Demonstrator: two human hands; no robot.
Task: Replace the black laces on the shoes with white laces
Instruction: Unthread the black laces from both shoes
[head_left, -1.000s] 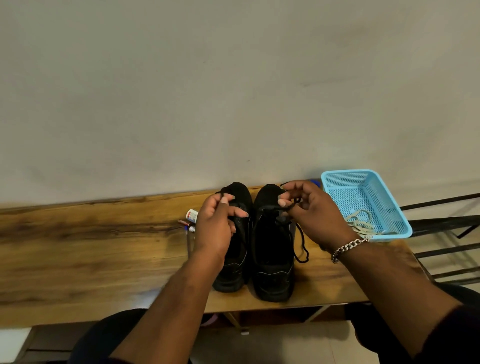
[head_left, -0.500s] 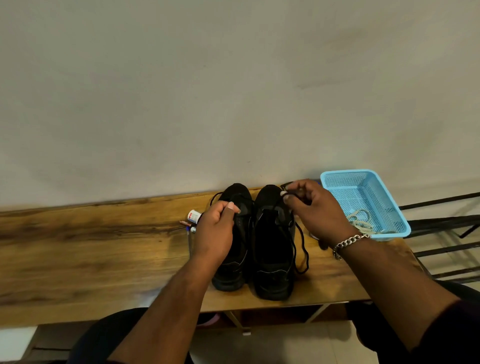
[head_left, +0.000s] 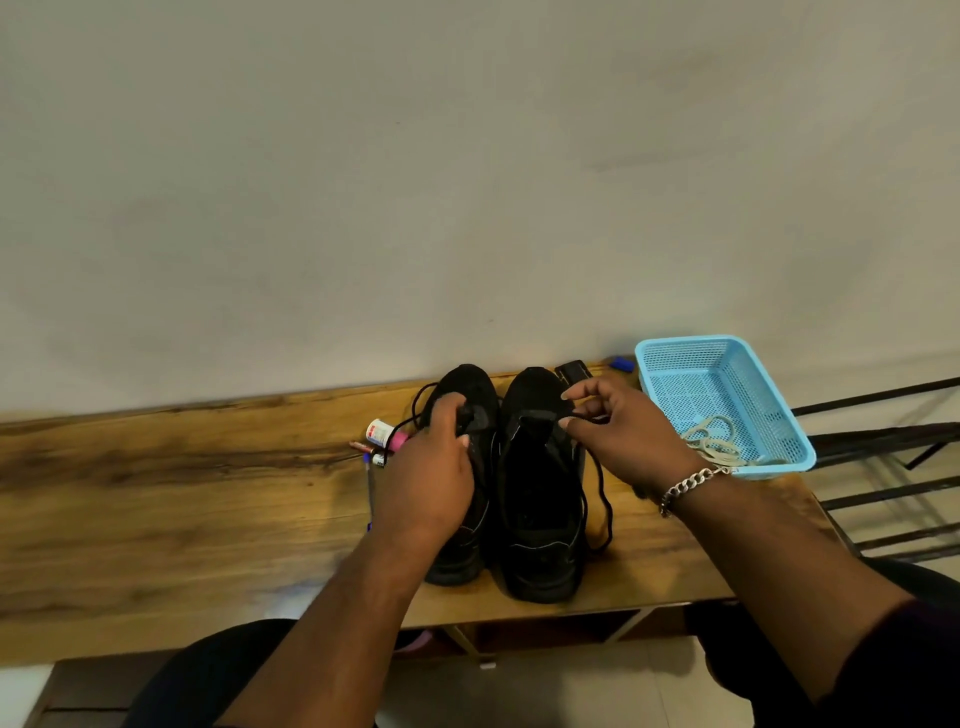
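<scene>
Left hand: gripping the left shoe, fingers curled.
Right hand: pinching the black lace over the right shoe.
White laces: lying in the blue basket, at the tabletop's right edge.

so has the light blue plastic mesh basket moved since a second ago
No. The light blue plastic mesh basket sits at the same right end of the wooden bench, against the wall, white laces inside.

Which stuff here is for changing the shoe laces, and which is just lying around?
For the job: two black shoes, black laces, white laces, blue basket.

Just lying around: small bottle, pens, dark flat thing by the wall.
</scene>
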